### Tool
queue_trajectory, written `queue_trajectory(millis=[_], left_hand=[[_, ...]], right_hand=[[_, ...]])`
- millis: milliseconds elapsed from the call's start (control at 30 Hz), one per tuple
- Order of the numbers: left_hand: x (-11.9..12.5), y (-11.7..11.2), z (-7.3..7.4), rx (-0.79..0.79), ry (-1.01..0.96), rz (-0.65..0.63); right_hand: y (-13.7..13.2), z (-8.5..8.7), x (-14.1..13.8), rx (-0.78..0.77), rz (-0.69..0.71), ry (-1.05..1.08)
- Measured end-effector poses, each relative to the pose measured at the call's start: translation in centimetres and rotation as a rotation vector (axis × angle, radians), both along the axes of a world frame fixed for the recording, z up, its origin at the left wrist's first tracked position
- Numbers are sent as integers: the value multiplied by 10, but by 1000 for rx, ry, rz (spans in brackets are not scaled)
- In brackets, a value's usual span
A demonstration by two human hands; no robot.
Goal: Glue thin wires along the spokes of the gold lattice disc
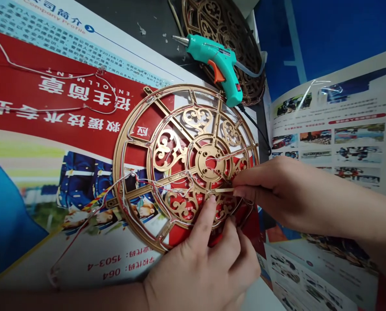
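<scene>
A round, gold-coloured openwork frame with scroll ornaments lies in the middle, thin red and white wires running along its rings and spokes. My right hand comes in from the right and pinches a thin pale stick between thumb and forefinger. The stick's tip reaches a spoke just below the hub. From below, my left hand rests at the frame's near side. Its index finger is stretched out and touches the frame beside the stick's tip; the other fingers are bent, and the thumb is hidden.
A teal glue gun with an orange trigger lies beyond the frame, over a second, darker openwork frame. Printed posters lie beneath. Loose wires trail off to the left. A blue surface is at the upper right.
</scene>
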State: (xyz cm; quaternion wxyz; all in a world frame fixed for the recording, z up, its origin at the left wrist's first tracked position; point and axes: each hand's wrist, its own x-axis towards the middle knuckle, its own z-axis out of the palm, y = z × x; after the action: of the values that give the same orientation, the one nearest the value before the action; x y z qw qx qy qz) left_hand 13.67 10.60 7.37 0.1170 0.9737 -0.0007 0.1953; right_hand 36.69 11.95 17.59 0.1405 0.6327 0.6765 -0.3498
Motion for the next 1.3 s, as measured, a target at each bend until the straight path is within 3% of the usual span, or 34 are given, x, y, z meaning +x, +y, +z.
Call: queue_trajectory(millis=[1300], left_hand=[[6,9,8,-61,27,-79]], right_hand=[[-7,-9,-5,121,-6,10]])
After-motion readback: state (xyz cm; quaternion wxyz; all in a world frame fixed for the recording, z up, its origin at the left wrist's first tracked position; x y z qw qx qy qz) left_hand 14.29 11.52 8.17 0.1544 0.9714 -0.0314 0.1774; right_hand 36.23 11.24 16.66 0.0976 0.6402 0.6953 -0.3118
